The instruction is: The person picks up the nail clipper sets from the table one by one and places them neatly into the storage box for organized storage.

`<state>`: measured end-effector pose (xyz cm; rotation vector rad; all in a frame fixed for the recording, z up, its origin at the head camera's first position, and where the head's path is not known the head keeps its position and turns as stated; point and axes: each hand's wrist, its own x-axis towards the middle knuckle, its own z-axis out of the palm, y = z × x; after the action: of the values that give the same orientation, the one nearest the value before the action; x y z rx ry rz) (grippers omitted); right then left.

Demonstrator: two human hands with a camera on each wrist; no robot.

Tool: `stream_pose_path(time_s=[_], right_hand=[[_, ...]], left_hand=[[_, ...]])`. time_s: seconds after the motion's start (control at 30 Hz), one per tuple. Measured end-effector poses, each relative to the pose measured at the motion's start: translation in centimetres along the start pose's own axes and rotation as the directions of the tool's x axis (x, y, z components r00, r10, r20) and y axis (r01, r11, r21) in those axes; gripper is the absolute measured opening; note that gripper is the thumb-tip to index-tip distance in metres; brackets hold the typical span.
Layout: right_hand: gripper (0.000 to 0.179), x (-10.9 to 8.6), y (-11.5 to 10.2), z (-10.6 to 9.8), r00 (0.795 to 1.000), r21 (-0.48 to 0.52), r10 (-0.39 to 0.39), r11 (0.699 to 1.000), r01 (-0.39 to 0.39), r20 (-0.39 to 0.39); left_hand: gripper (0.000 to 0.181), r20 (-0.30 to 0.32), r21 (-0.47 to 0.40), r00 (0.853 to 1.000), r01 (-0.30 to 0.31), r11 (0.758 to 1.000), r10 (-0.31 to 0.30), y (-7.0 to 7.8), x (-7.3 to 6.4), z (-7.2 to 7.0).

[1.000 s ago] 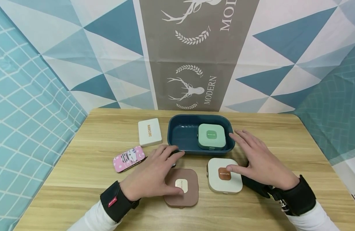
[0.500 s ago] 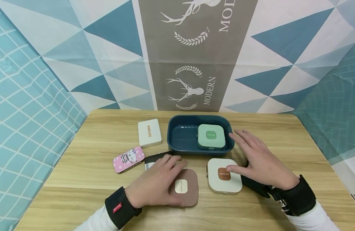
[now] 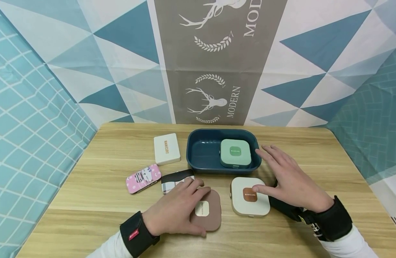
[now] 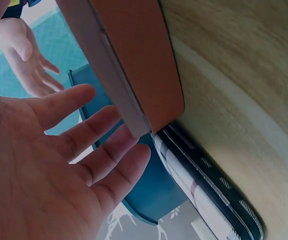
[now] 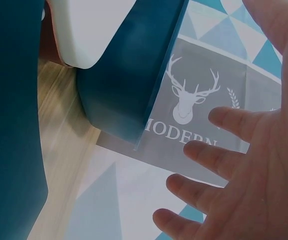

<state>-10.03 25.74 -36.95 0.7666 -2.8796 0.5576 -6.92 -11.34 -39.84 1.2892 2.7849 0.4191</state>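
My left hand [image 3: 176,211] lies over the left part of a square brown manicure case [image 3: 214,208], thumb at its near edge and fingers loosely spread by its far side. In the left wrist view the fingers are extended beside the case's edge, not curled round it. A checked case with a black band [image 3: 176,177] is partly covered by the left fingers. My right hand [image 3: 291,184] hovers with spread fingers, its thumb overlapping a cream manicure case [image 3: 244,206] with a brown label. Beneath that hand is a dark case [image 3: 286,209], mostly hidden.
A dark blue tray [image 3: 202,156] stands at the back middle, with a mint green manicure case [image 3: 235,163] in its right half. Left of it lies a white manicure box [image 3: 163,141], and nearer, a pink cat-print tin [image 3: 143,178]. A patterned cloth wall rises behind the table.
The left hand has shifted slightly right and towards the near edge, over the brown case, uncovering the checked case. The right hand and the other things have stayed in place.
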Motion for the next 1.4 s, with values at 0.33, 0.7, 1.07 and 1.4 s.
stream_pose_path(time_s=[0.33, 0.7, 1.07, 1.4], right_hand=[[0.105, 0.03, 0.06, 0.06, 1.0, 0.004, -0.002, 1.0, 0.002, 0.016], [0.104, 0.06, 0.0, 0.04, 1.0, 0.004, -0.004, 1.0, 0.003, 0.014], [0.105, 0.12, 0.0, 0.09, 1.0, 0.004, -0.004, 1.0, 0.004, 0.025], [0.108, 0.08, 0.23, 0.23, 0.999, 0.006, -0.006, 1.0, 0.005, 0.042]], left_hand=[[0.104, -0.003, -0.015, 1.0, -0.013, 1.0, 0.013, 0.1, -0.03, 0.34], [0.104, 0.022, -0.031, 1.0, -0.015, 0.999, 0.016, 0.04, -0.01, 0.55], [0.106, 0.024, -0.013, 0.999, -0.021, 1.0, 0.022, 0.15, -0.04, 0.65], [0.102, 0.04, -0.035, 0.999, -0.022, 0.999, 0.023, 0.13, -0.04, 0.69]])
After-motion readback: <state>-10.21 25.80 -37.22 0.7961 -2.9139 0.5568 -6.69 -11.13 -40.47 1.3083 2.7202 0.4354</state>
